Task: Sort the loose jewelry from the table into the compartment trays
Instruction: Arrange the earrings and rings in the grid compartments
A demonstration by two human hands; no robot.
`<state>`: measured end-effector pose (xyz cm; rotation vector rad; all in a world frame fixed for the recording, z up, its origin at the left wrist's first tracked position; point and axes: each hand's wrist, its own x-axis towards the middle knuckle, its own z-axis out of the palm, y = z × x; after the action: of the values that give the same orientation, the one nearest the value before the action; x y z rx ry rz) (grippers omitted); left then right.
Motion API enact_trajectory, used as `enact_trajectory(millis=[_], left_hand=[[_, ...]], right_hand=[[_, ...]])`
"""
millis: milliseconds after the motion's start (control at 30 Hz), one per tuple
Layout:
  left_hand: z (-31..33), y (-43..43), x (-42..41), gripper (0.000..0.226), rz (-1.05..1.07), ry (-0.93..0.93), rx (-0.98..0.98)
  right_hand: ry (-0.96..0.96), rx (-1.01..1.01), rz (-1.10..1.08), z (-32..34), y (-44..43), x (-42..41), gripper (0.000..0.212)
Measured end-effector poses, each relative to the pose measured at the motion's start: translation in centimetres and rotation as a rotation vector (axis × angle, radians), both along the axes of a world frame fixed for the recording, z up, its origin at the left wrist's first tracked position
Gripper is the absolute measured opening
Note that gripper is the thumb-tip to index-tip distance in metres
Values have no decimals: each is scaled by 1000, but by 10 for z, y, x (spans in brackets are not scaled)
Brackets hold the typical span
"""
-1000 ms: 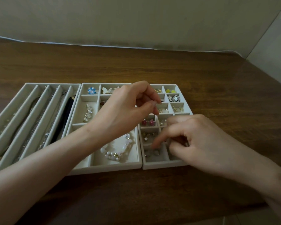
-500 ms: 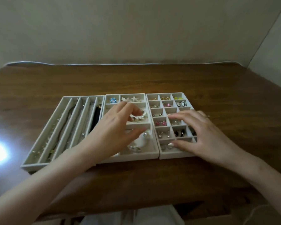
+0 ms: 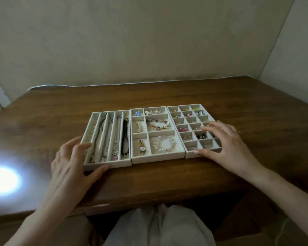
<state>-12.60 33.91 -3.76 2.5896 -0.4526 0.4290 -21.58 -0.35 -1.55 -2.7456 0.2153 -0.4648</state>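
Plain beige wall behind. Brown wooden table (image 3: 167, 96) fills most of the view. Pale grey trousers (image 3: 158, 226) show below its near edge, straight in front of the white middle tray w/ mixed-size cells (image 3: 158, 159). Bright glare patch (image 3: 2, 178) on the wood, far left of the middle tray.

Three trays in a row, walls touching. On the middle tray's left wall: white long-slot tray (image 3: 103, 165), chains lying lengthwise in the slots, black strap (image 3: 125, 135) in the slot nearest the middle tray. On its right wall: white small-cell grid tray (image 3: 203, 154).

Left hand (image 3: 69, 166) is at the long-slot tray's near corner farthest from the middle tray: thumb flat on the near wall, fingers straight and apart over the rim, holding nothing. Right hand (image 3: 226, 144) is over the grid tray's side away from the middle tray: thumb tip on the near wall, fingers spread, nothing pinched.

Jewelry sits in the cells. In the middle tray:
- clear-bead bracelet (image 3: 164, 144), near-right cell
- pearl-and-amber bracelet (image 3: 158, 124), cell behind that
- gold charm (image 3: 142, 146), near-left cell
- blue flower piece (image 3: 137, 113), far-left cell

Right of the middle tray, in the grid: pink studs (image 3: 183, 129) and black earrings (image 3: 201, 136).
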Motion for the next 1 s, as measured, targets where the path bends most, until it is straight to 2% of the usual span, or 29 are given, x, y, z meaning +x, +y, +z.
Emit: enact_trajectory(millis=[133,200,333,467,700,1000], left_hand=[[-3,2,-4,88,53,142,-156],[-3,0,-3,91,62,154,-188],[-3,-8,-1,99,85,167,-142],[-6,-11,1,102,65,164,-194],[-9,-13,17,101,-6,188,-267],[-2,-31,75,96,-48,261,-215]], right_hand=[[43,101,-168,-7,-6,-7,89],[73,189,-210,-9,-9,-8,97],[69,311,-199,-12,-12,-6,101],[-8,399,-167,-16,-12,-6,107],[10,357,-185,-14,-16,8,115],[62,326,-161,-10,-37,64,109]])
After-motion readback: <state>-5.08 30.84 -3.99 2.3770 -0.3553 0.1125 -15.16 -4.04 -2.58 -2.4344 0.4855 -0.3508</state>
